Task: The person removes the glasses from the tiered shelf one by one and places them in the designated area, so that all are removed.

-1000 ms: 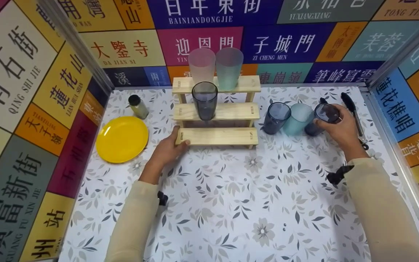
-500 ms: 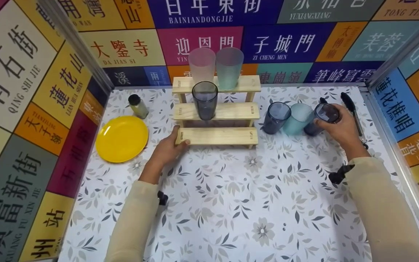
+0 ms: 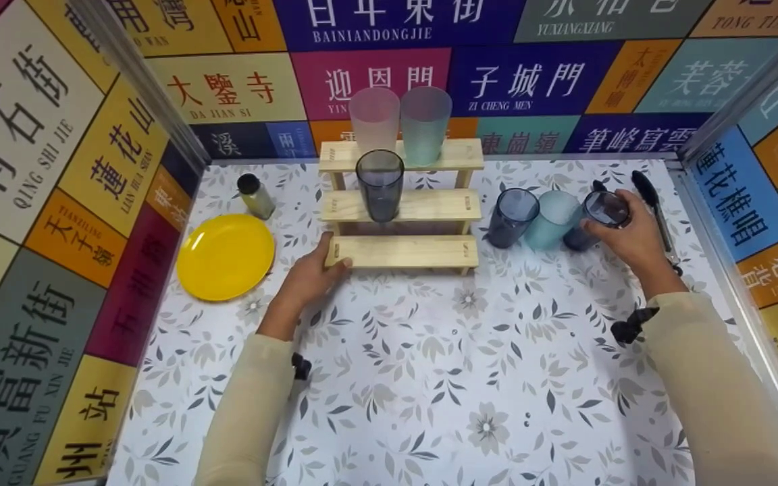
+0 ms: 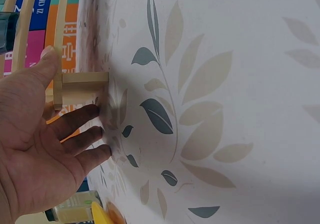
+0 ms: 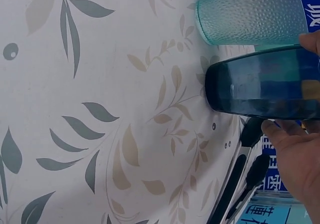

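My left hand (image 3: 311,275) pinches the left end of a three-step wooden rack (image 3: 406,252) at its lowest step. In the left wrist view its thumb lies on the board's top, and the other fingers stretch past the rack's leg (image 4: 85,78). Over at the right, my right hand (image 3: 632,236) grips a dark blue tumbler (image 5: 260,84) near its rim, thumb on one side and fingers on the other. The tumbler stands upright beside a frosted teal tumbler (image 3: 553,219); another dark blue tumbler (image 3: 513,217) is left of that. On the middle step stands a dark grey tumbler (image 3: 381,185).
A pink tumbler (image 3: 375,118) and a pale green tumbler (image 3: 425,125) stand on the top step. To the left are a yellow plate (image 3: 225,258) and a black-capped bottle (image 3: 256,196). Black-tipped tongs (image 3: 656,206) lie behind my right hand. Printed panels wall the table.
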Available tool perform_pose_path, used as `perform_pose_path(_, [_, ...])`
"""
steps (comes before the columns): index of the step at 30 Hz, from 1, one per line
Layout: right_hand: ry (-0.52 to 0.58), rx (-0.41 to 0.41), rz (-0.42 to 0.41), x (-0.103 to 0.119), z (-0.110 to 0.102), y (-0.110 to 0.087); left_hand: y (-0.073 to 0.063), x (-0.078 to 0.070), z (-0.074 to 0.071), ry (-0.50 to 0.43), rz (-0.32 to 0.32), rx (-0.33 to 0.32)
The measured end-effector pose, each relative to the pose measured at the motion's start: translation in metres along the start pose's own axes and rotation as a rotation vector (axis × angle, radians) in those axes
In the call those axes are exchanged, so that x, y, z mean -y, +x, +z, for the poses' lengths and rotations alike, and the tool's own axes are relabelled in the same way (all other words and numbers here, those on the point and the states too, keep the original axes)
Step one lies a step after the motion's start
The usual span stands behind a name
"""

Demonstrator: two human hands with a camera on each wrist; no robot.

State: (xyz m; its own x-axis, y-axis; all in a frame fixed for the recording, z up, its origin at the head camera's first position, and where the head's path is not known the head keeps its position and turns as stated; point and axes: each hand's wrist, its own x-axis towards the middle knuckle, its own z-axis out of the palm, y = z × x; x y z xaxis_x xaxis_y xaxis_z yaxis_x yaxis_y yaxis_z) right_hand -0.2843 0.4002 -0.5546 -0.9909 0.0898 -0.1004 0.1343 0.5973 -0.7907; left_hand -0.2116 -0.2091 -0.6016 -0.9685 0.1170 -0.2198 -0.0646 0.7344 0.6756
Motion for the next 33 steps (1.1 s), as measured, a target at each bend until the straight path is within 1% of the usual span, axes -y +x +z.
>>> perform_pose_path(8, [-0.02, 0.01, -0.002, 0.013, -0.009, -0.006, 0.002, -0.001, 0.0, -0.011, -0.011, 0.009])
perform_pose_path(11, [-0.009, -0.001, -0.027, 0.019, -0.012, -0.009, 0.002, -0.001, 0.0, -0.006, -0.011, 0.011])
perform_pose_path(19, [-0.04, -0.041, -0.101, 0.04, -0.014, -0.014, 0.001, 0.001, 0.001, 0.005, -0.002, -0.001])
perform_pose_path(22, [-0.058, -0.045, -0.111, 0.054, -0.01, -0.016, 0.001, 0.001, 0.001, -0.005, -0.008, 0.003])
perform_pose_path(25, [-0.061, -0.048, -0.14, 0.068, -0.003, -0.018, 0.0, 0.001, 0.001, -0.012, -0.015, 0.002])
perform_pose_path(29, [-0.033, -0.062, -0.226, 0.087, 0.009, -0.018, 0.0, 0.002, 0.001, -0.011, -0.018, -0.002])
perform_pose_path(33, [-0.024, -0.055, -0.296, 0.105, 0.022, -0.02, 0.001, 0.001, 0.001, -0.004, -0.021, 0.001])
